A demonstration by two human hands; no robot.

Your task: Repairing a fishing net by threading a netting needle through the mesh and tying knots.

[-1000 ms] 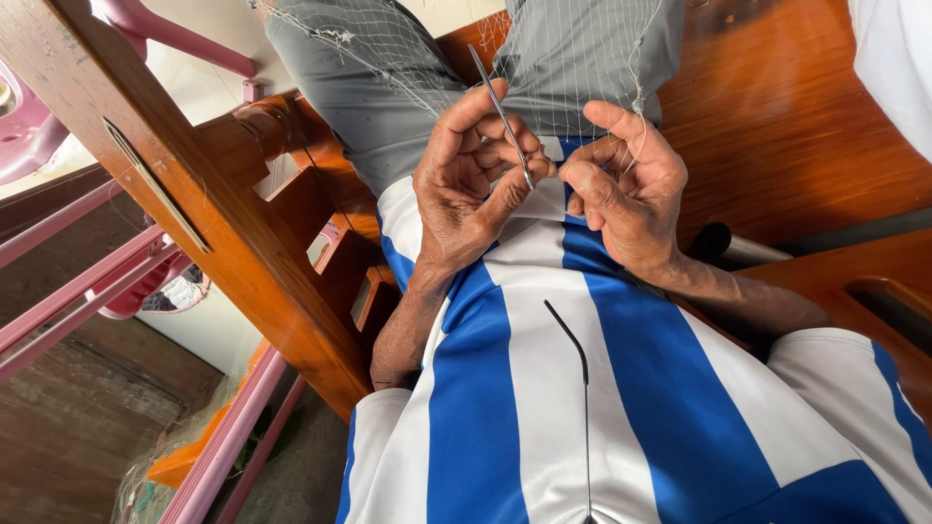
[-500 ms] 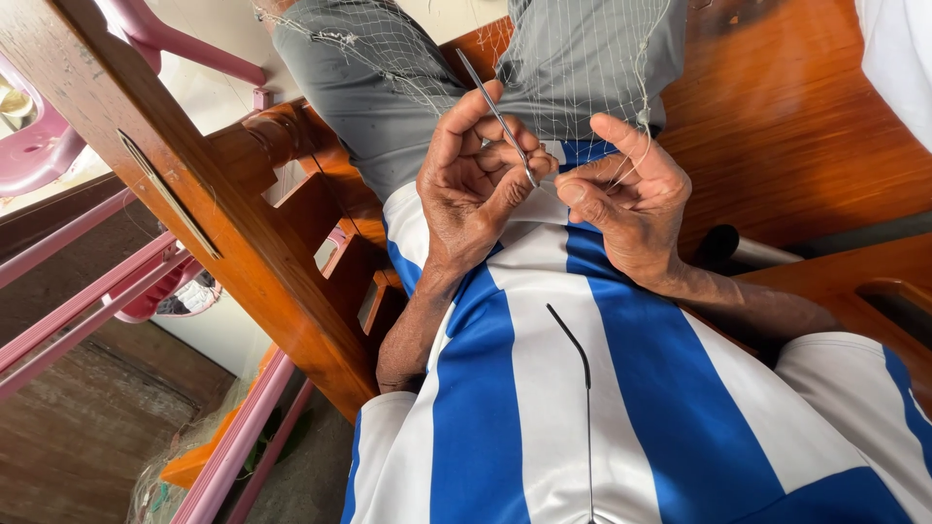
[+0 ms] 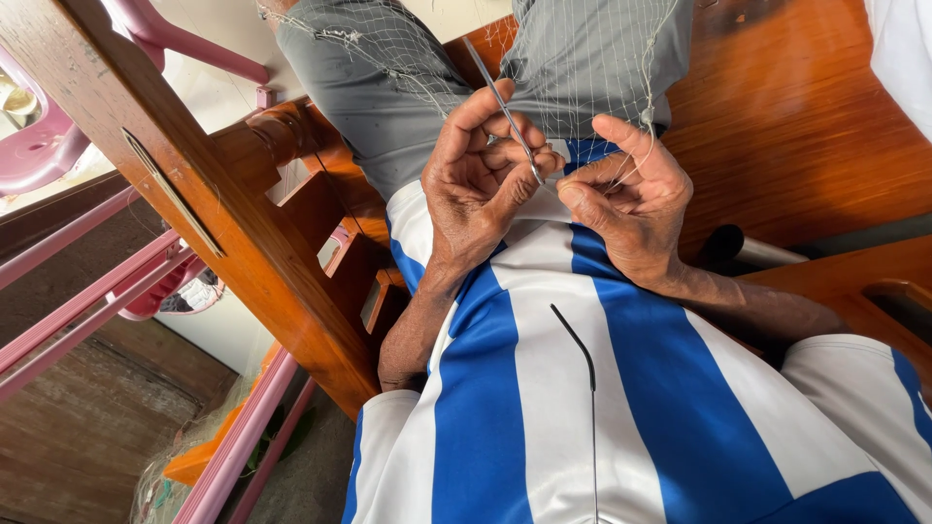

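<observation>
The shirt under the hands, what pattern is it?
The shirt has broad blue and white vertical stripes, seen in the head view, the only one here.

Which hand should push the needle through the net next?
Probably the left hand: it already grips the needle. The right hand is pinching the net threads beside the tip.

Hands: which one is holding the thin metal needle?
The left hand pinches the thin metal needle between thumb and fingers. The right hand holds only fine net threads, no needle.
</observation>
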